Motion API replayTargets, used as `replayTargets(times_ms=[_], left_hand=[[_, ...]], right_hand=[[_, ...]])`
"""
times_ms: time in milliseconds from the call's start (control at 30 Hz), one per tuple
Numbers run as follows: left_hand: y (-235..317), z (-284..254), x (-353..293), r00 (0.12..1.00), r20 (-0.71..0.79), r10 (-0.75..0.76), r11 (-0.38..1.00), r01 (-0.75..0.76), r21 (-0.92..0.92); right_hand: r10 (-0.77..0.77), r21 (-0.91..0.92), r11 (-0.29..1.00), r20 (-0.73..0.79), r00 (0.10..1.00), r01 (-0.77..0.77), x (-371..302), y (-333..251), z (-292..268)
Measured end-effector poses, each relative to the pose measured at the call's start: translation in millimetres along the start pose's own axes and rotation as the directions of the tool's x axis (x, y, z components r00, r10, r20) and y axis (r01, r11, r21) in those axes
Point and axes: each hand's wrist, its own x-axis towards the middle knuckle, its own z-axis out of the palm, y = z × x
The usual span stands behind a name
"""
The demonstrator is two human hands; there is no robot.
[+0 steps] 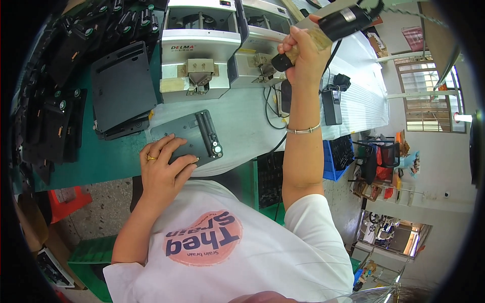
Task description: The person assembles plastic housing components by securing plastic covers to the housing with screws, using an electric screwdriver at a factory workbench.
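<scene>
My left hand (165, 160) lies on a dark grey plastic casing panel (183, 129), its fingers spread over the panel's near left part. A black cylindrical strip with round silvery parts at its near end runs along the panel's right side. Raised at the upper right, my right hand (309, 56) is closed around an electric screwdriver (347, 23). Its body is black, the grip is wrapped in yellowish tape, and a black cable hangs from it. The screwdriver is held well away from the panel, above the far right of the table.
Two silver screw feeder machines (196, 55) stand behind the panel. Stacked dark panels (124, 87) lie to their left, with several black assemblies (65, 108) farther left. A black power adapter (332, 106) and loose cables rest on the white-covered table at right. A blue crate (338, 157) stands beyond my right arm.
</scene>
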Motion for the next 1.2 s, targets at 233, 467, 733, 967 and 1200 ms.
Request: replayTargets(times_ms=[233,467,733,967,1200], left_hand=[[0,1,0,1.0,-0.01,0.008,1.0,-0.008,0.011],[1,1,0,1.0,-0.002,0.002,1.0,-0.001,0.013],[0,-2,-3,0.999,0.011,0.04,0.998,-0.04,0.038],[-4,-11,-9,1.0,-0.015,0.003,0.999,-0.004,-0.038],[-21,-14,-14,1.0,0.005,0.021,0.999,-0.02,-0.038]], right_hand=[[-0.06,0.013,0.998,0.026,0.998,0.06,-5,-3,-2],[-0.052,0.055,0.997,0.005,0.999,0.051,-10,-1,-6],[-0.254,-0.137,0.954,0.098,0.962,0.266,-38,-3,0],[-0.047,0.206,0.977,-0.055,0.997,0.057,-61,-12,-1],[0.037,0.363,0.926,0.195,0.98,-0.107,-138,-29,57]])
